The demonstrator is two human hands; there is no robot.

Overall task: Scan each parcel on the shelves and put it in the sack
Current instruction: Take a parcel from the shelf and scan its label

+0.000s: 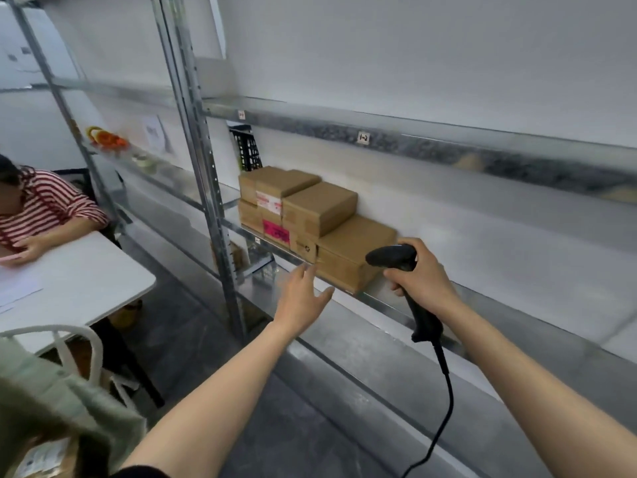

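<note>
Sack (51, 401): greenish fabric at the lower left edge, blurred; a labelled brown thing shows inside it.
Left hand (303, 298): open and holding nothing, fingers straight and spread, thumb out to the side; the fingertips are just beside the shelf's front edge, near the closest parcel's corner. Whether they touch cannot be told.
Right hand (424, 274): fingers curled tight round the handle of the scanner.
Scanner (393, 258): black, head pointing left, in front of the closest parcel; its cable (444, 408) hangs to the bottom edge.
Closest parcel (351, 257): brown box lying alone on the shelf (482, 305).
Other parcels (320, 208): brown boxes stacked two high just beyond it, one with a pink label.
Table (86, 281): white, to the left, a person in a striped top (51, 205) seated at it.
</note>
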